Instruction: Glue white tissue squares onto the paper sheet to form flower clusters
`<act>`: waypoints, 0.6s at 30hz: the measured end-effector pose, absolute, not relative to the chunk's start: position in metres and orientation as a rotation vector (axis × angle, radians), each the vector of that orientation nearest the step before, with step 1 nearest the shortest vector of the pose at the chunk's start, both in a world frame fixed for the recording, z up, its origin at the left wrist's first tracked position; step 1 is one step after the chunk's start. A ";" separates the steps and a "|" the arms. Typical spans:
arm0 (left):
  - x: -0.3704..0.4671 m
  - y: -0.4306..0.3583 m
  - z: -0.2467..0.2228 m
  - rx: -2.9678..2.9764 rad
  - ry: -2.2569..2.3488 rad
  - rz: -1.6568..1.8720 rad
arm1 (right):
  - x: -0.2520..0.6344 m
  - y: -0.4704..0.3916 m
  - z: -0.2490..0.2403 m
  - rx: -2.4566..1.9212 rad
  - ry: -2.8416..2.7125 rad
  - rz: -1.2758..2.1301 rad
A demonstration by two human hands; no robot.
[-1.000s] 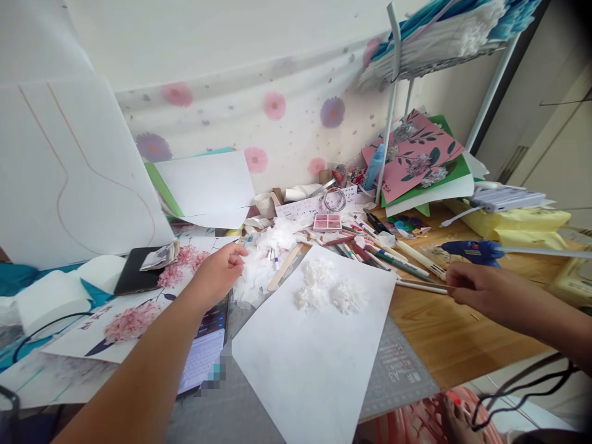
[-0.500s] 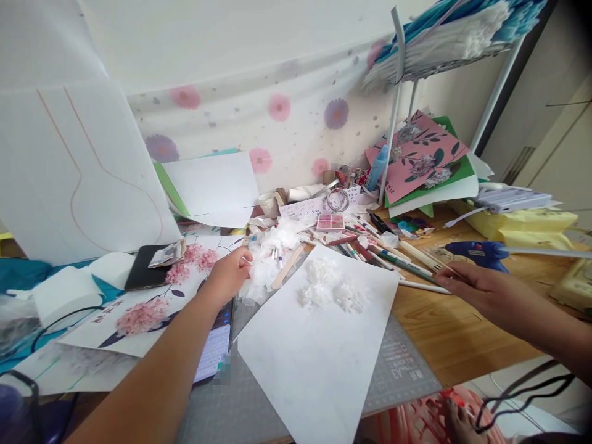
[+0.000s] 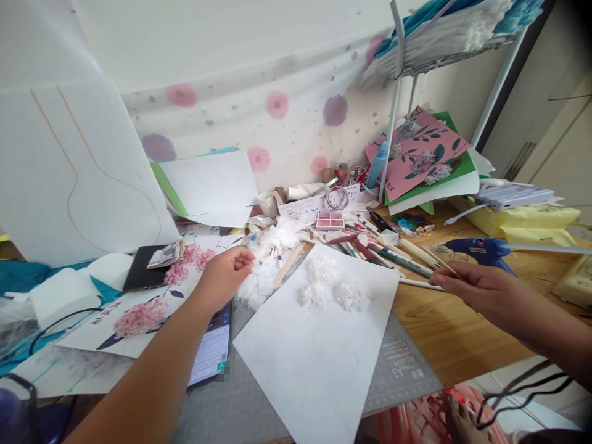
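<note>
My left hand (image 3: 230, 274) hovers beside a heap of crumpled white tissue pieces (image 3: 259, 271), its fingers curled together; whatever they hold, if anything, is too small to make out. Between the thumb and fingers of my right hand (image 3: 474, 290) is a thin pale stick (image 3: 439, 258), pointing left toward the pens. A white paper sheet (image 3: 309, 364) lies at an angle between my hands, with several fluffy white tissue flower clusters (image 3: 319, 277) near its upper corner. Beyond the tissue heap's right side lies a flat wooden stick (image 3: 287, 266).
A blue glue gun (image 3: 478, 248) lies just beyond my right hand. Under the sheet is a grey cutting mat (image 3: 402, 364). A phone (image 3: 210, 354) sits under my left forearm, near a flower picture (image 3: 143, 317). Pens (image 3: 398, 259) and a pink palette (image 3: 330, 221) clutter the back.
My left hand has shifted slightly, and the white bit seen at its fingertips no longer shows. My right hand stays near the same spot with the stick. The view has tilted a little.
</note>
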State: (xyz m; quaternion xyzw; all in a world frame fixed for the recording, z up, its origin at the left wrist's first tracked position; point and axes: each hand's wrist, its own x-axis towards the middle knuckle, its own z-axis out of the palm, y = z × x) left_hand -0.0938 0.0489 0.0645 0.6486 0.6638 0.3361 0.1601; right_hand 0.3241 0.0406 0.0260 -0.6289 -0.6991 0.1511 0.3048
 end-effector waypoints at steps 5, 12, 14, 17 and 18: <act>-0.046 0.027 0.069 1.764 1.422 1.031 | 0.272 0.019 0.042 -1.377 -1.873 0.999; 0.011 0.007 0.054 1.573 1.045 0.924 | 0.209 0.002 0.049 -1.294 -1.811 1.330; 0.011 0.006 0.052 1.602 1.012 0.865 | 0.205 0.002 0.046 -1.333 -1.813 1.319; 0.007 0.006 0.049 1.725 1.009 0.736 | 0.206 0.005 0.040 -1.384 -1.873 1.237; 0.006 0.004 0.048 1.784 1.034 0.694 | 0.207 0.006 0.038 -1.395 -1.903 1.207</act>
